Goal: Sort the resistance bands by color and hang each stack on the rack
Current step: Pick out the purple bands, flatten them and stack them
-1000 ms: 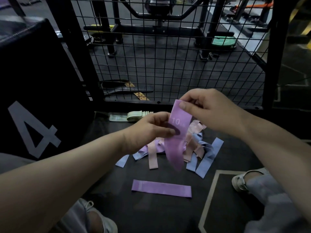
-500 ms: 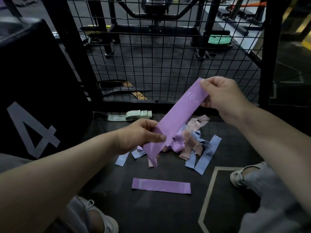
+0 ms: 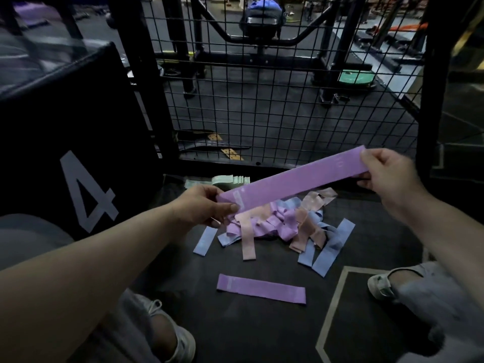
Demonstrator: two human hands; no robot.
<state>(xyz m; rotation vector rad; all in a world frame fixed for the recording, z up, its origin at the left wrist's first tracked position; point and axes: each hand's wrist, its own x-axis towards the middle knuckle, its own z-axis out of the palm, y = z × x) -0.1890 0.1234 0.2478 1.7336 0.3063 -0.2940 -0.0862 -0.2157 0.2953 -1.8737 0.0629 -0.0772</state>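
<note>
A purple resistance band (image 3: 293,180) is stretched flat between my hands, above the floor. My left hand (image 3: 207,204) pinches its lower left end and my right hand (image 3: 385,171) grips its upper right end. Below it lies a mixed pile of purple, pink and blue bands (image 3: 277,224) on the dark floor. Another purple band (image 3: 262,288) lies flat by itself in front of the pile. A stack of pale green bands (image 3: 225,180) rests by the base of the wire mesh rack (image 3: 275,100).
A black box marked 4 (image 3: 78,153) stands at the left. My shoes (image 3: 382,284) and knees flank the pile. A pale line (image 3: 332,305) is marked on the floor at the right. Gym machines stand behind the mesh.
My right hand has pulled the band's end up and to the right, and my left hand has slid to the other end. The band went from hanging folded to straight.
</note>
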